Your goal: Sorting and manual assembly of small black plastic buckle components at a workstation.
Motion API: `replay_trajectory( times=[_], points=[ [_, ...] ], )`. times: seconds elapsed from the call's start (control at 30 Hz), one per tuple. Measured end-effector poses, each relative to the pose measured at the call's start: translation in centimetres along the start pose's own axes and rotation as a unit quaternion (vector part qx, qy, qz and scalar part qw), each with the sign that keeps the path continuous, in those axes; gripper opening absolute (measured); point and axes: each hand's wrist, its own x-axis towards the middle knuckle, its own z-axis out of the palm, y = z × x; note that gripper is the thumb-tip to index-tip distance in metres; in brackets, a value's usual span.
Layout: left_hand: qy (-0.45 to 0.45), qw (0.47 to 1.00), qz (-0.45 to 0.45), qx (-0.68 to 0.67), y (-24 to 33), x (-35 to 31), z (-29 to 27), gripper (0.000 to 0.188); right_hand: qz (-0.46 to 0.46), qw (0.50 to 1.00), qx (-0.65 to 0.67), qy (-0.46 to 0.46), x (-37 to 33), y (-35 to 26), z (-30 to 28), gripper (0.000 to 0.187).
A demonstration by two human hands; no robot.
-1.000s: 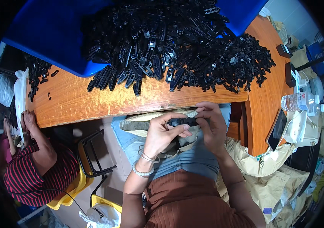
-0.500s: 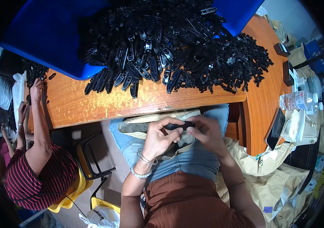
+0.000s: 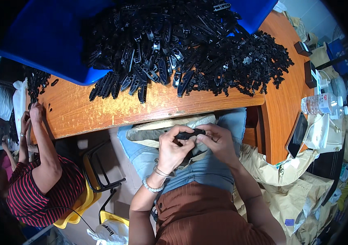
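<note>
Between my two hands, above my lap, is a small black plastic part [image 3: 185,135]. My left hand [image 3: 174,148] pinches its left end with thumb and fingers. At the other end, my right hand [image 3: 216,141] closes its thumb and index finger on it. The fingers cover much of the part, so its exact shape is hidden. Beyond the table's near edge lies a big heap of long black plastic clips [image 3: 141,69], and to its right a pile of smaller black pieces [image 3: 259,61].
A tipped blue bin [image 3: 55,61] stands behind the heap on the wooden table [image 3: 84,106]. On the right are a phone [image 3: 297,134], a clear plastic bottle [image 3: 317,105] and paper sacks [image 3: 280,200]. At left, a person in a striped shirt [image 3: 47,192] handles black parts.
Both my hands have shifted very slightly, still holding the black part. The co-worker's raised hand has come down toward the table edge. The view has tilted a little.
</note>
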Motion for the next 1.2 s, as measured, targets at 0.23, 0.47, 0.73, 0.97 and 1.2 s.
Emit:
replay_trajectory(
  times=[0.23,0.47,0.73,0.97,1.2],
  points=[
    [-0.024,0.943,0.169,0.285,0.4,1.2,-2.0,0.019,-0.013,0.991,-0.131,-0.028,-0.1,1.5,-1.0,0.023],
    [0.171,0.855,0.291,0.393,1.9,8.0,-0.1,0.021,-0.207,0.911,-0.308,0.18,3.6,-1.7,-3.5,0.008],
    [0.183,0.893,0.213,0.352,1.0,8.7,-0.1,0.023,-0.305,0.776,-0.436,0.339,5.7,-0.9,-5.2,0.01],
    [0.142,0.981,0.081,0.109,0.6,7.6,-1.1,0.025,-0.211,0.909,-0.121,0.338,4.7,-2.0,-4.7,0.011],
    [0.112,0.969,0.143,-0.169,0.2,6.4,-1.1,0.022,-0.055,0.967,0.18,0.174,3.8,-4.0,-4.0,0.023]
  ],
)
